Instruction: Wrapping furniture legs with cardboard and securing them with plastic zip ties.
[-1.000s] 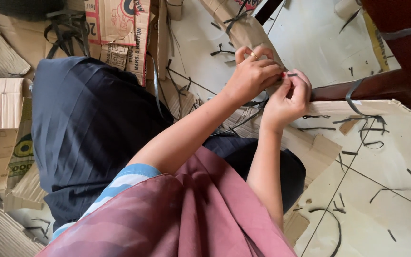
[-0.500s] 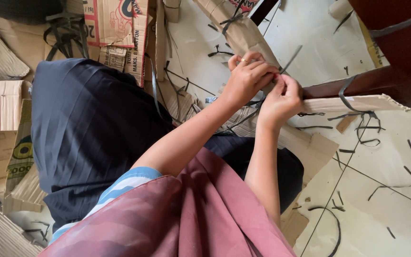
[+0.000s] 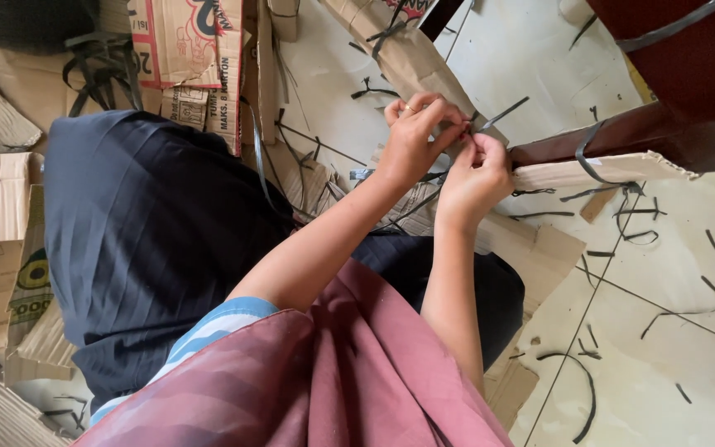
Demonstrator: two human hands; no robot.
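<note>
Thin dark plastic strap [image 3: 502, 113]: light, springy, slick; pinched betw. fingertips of left hand [image 3: 414, 142] & right hand [image 3: 475, 178]; best gripped near end.

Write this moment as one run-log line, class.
left hand: pinching dark strap | right hand: pinching same strap | below: cardboard

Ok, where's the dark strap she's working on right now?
In the head view, upper middle: the dark strap is pinched between the left hand and right hand, its end poking up-right toward the cardboard strip.
</note>
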